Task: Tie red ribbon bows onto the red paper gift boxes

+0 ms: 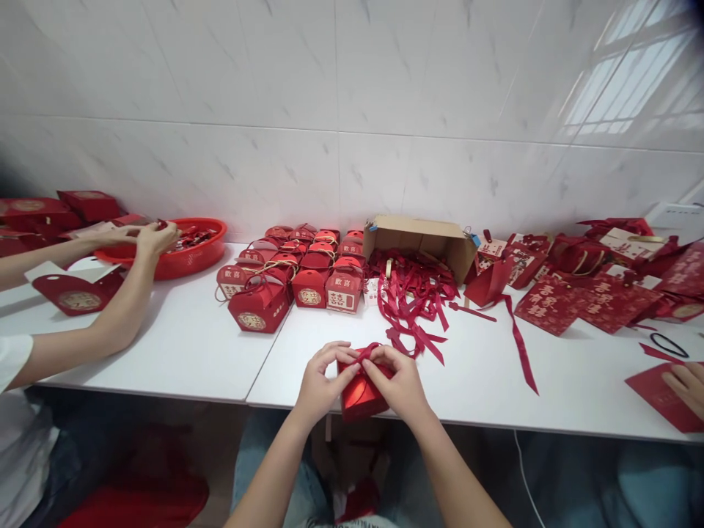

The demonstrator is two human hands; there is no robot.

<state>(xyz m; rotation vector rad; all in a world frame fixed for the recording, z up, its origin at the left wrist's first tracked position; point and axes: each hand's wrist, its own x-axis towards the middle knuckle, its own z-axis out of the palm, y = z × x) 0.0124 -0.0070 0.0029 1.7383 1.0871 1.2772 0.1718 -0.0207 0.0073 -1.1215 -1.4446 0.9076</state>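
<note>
My left hand [320, 383] and my right hand [400, 381] both pinch a small red gift box [358, 396] at the near edge of the white table [484, 381]. The fingers of both hands close on a red ribbon [367, 350] at the top of the box. Just beyond my hands lies a heap of loose red ribbons [412, 297]. Finished red gift boxes [297, 271] stand in a group left of the heap.
An open cardboard box [423, 238] lies on its side by the wall. Flat red box blanks [599, 293] cover the right end. A co-worker's hands [146, 236] reach over a red basket [190, 253] on the left. Another person's hand [687, 385] rests on a red sheet at the right.
</note>
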